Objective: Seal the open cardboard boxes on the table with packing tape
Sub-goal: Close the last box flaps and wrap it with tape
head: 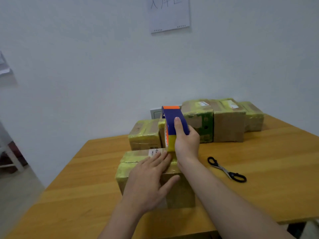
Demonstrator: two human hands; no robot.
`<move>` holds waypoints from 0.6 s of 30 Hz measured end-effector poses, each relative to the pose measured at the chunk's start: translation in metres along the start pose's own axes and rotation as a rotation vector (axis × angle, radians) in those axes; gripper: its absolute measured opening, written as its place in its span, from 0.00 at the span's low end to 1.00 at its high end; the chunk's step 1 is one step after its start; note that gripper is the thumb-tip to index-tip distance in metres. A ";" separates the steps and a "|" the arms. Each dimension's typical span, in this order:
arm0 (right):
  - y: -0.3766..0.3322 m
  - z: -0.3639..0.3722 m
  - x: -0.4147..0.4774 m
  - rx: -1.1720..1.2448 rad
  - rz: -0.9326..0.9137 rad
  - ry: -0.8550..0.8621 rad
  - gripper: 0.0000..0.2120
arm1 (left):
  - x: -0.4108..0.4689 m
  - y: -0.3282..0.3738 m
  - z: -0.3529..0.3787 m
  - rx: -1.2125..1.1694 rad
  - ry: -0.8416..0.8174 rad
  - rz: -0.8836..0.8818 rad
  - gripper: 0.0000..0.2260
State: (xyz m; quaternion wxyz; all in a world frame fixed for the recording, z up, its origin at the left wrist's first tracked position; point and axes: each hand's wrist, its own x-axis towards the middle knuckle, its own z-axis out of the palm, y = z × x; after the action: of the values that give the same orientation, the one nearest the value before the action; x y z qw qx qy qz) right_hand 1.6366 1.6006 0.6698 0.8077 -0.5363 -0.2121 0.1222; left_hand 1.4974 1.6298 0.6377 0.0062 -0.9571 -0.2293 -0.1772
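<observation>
On the near middle of the light wooden table [77, 195] sits a small brown cardboard box [181, 192]. Its matte near face is bare, while its top and left edge are wrapped in glossy, wrinkled yellowish tape. A seam runs across the top, and a white label shows at the far edge. The left hand [148, 180] lies flat on the box top, its fingers [160, 159] straight and released, holding nothing, with the thumb spread toward the near right edge.

Just beyond it, the right hand [185, 140] has its fingers clenched round a blue plastic tape dispenser [170, 116] with an orange far tip, one digit stretched along the curved blue back. The roll of yellowish tape inside stands upright, its low end meeting the box top beside the left fingertips.

To the right, apart from the box, black-handled steel scissors [227, 169] lie on the table with blades together. Farther back stands a cluster of taped cardboard boxes [227, 126], shiny yellow-green wrap over brown board, one low at the left and taller ones to the right. Behind them are a white wall socket [155, 113] and, high up, a white paper sheet [169, 14] on the pale wall.
</observation>
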 end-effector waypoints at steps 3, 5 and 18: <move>0.002 -0.002 0.000 0.014 0.005 0.018 0.17 | 0.003 -0.001 -0.001 0.025 -0.029 -0.029 0.35; 0.002 -0.003 0.001 0.027 0.023 0.028 0.16 | 0.005 -0.003 -0.002 0.001 -0.018 -0.035 0.35; 0.000 -0.010 0.001 0.127 0.085 -0.016 0.15 | -0.004 0.000 -0.006 0.106 0.038 -0.279 0.45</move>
State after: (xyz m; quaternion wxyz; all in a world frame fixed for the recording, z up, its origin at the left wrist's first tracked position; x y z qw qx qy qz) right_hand 1.6421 1.5929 0.6662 0.8324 -0.4917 -0.1875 0.1739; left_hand 1.4923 1.6279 0.6418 0.0362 -0.9108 -0.3688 -0.1820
